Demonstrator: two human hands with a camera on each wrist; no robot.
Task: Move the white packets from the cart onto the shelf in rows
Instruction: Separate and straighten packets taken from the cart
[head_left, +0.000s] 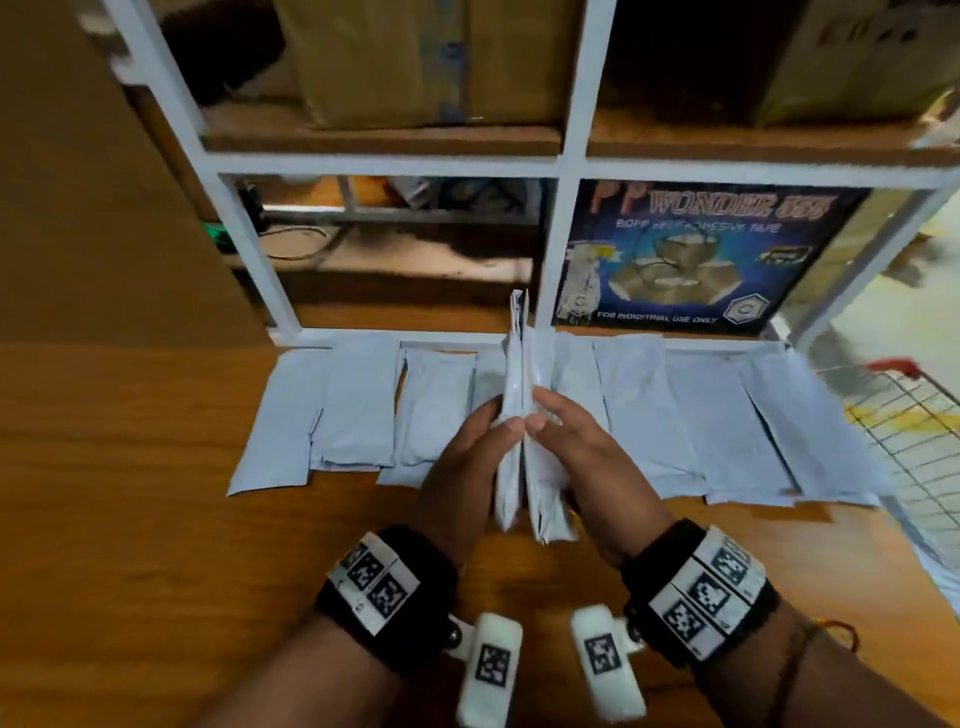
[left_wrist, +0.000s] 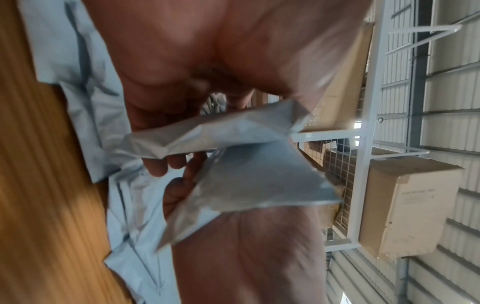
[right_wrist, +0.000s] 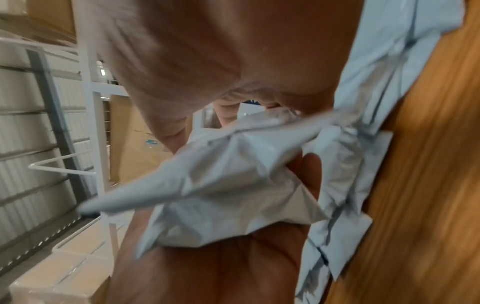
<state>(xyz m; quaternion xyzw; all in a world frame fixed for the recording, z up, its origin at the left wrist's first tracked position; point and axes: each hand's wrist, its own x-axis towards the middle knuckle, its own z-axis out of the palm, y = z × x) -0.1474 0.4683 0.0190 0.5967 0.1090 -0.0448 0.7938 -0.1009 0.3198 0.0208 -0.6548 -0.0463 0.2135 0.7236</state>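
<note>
Two white packets stand on edge side by side over the wooden shelf (head_left: 130, 467), between my hands. My left hand (head_left: 467, 457) grips the left packet (head_left: 511, 395), thumb on its near face. My right hand (head_left: 587, 457) grips the right packet (head_left: 543, 488) in the same way. The thumb tips nearly touch above the packets. In the left wrist view the two held packets (left_wrist: 207, 131) (left_wrist: 259, 185) spread apart like a V between two palms. The right wrist view shows a crumpled held packet (right_wrist: 233, 185). Several more white packets (head_left: 358, 400) (head_left: 727, 426) lie flat in a row beneath.
A wire cart (head_left: 914, 415) with a red handle stands at the right edge. Behind the row rises a white metal rack post (head_left: 558, 234), with a blue tape box (head_left: 685, 254) to its right. Cardboard boxes (head_left: 415, 57) sit on the upper rack level.
</note>
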